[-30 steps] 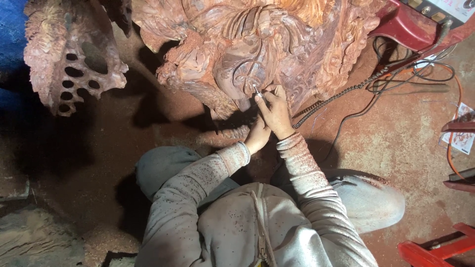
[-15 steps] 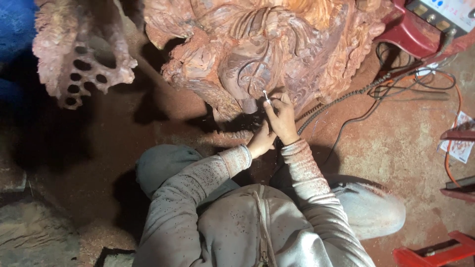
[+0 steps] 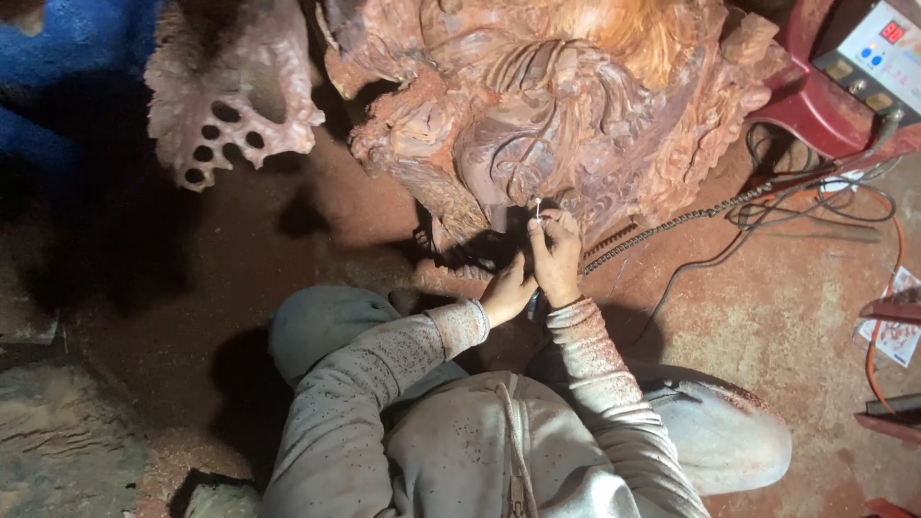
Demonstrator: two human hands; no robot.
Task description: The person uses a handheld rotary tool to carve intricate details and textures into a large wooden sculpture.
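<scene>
The carving tool's (image 3: pixel 538 213) tip is too small to make out; the large wood carving (image 3: pixel 566 105) runs past the top edge.

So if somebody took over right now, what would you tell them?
Right hand grips a thin carving tool, its tip against the lower edge of the big wooden carving.
Left hand rests beside the right, steadying it.
A flexible shaft runs across the dusty floor toward the control box.
Done: much relief already cut.
Left: cannot tell.
</scene>
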